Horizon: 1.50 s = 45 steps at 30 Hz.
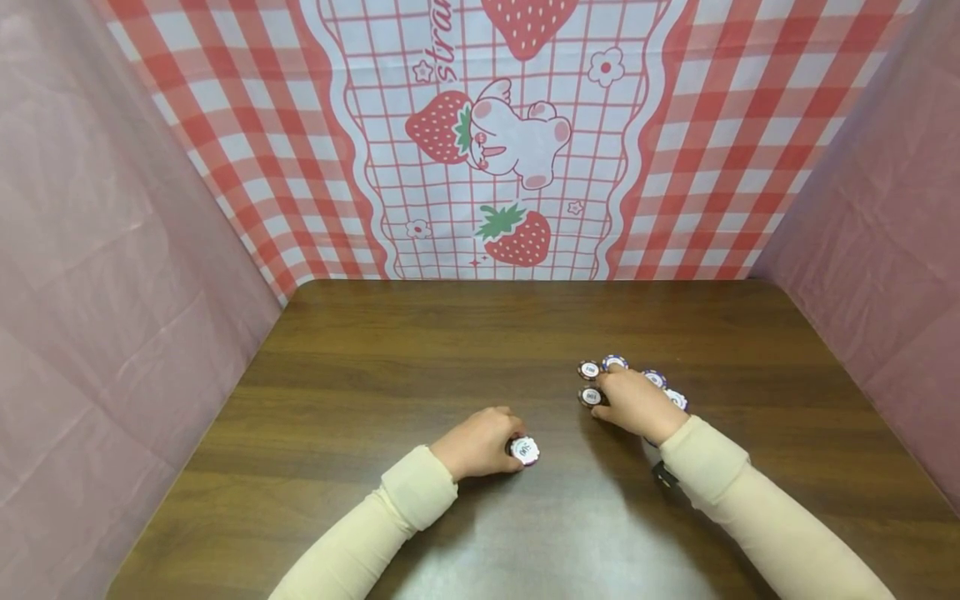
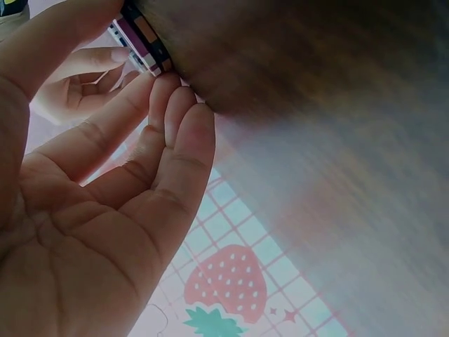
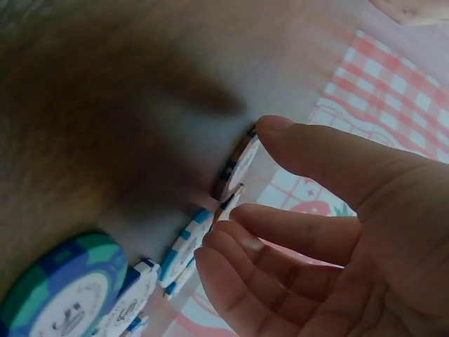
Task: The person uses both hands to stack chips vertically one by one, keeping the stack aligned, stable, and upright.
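Note:
My left hand (image 1: 480,446) pinches a short stack of poker chips (image 1: 525,451) between thumb and fingers. A white chip marked 500 lies on top; in the left wrist view, the stack's edge (image 2: 146,41) shows purple and dark bands. My right hand (image 1: 637,402) reaches over a loose group of chips. Its thumb and index fingertip stand at opposite edges of a brown poker chip (image 1: 590,397) marked 100, also seen edge-on in the right wrist view (image 3: 237,167). Behind it lie another brown chip (image 1: 588,369) and a blue-and-white chip (image 1: 614,362).
A purple-blue chip (image 1: 655,379) and a white chip (image 1: 677,399) lie beyond my right hand. The right wrist view also has a green-and-blue chip (image 3: 70,298), mostly covered in the head view. A wooden table (image 1: 360,350) meets a strawberry-print cloth (image 1: 517,237) at the back.

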### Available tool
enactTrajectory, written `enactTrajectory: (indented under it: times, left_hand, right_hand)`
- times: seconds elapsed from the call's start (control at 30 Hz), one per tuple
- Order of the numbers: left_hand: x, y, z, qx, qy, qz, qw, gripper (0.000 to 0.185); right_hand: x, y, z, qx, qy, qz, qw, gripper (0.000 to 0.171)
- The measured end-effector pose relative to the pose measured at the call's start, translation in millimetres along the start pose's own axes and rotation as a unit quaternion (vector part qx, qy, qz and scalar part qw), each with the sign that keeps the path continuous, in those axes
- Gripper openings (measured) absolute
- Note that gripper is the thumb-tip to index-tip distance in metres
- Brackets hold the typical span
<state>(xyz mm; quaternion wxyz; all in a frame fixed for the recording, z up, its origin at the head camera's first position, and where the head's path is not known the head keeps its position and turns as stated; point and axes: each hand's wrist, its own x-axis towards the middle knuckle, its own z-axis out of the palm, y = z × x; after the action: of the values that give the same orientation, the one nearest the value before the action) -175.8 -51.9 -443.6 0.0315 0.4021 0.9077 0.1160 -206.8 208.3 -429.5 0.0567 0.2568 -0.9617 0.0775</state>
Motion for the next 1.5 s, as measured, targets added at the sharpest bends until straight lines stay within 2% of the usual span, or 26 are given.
enactTrajectory:
  times: [0.4, 0.7, 1.27, 1.5]
  left_hand:
    - [0.1, -1.0, 0.0, -0.006, 0.002, 0.002, 1.0, 0.02]
    - [-0.1, -0.5, -1.3, -0.003, 0.0, -0.003, 1.0, 0.019]
    - [0.8, -2.0, -0.3, -0.004, 0.0, 0.007, 1.0, 0.018]
    - [0.3, -1.3, -1.5, -0.002, -0.001, 0.007, 1.0, 0.018]
  right_hand:
    - [5.7, 3.4, 6.0, 0.005, -0.011, 0.005, 1.0, 0.021]
    - [10.6, -0.1, 4.4, 0.01, -0.019, 0.017, 1.0, 0.026]
    - [15.3, 0.4, 2.5, 0.025, -0.027, 0.015, 0.999, 0.031]
    - [14.5, -6.2, -0.8, 0.028, -0.013, 0.001, 1.0, 0.031]
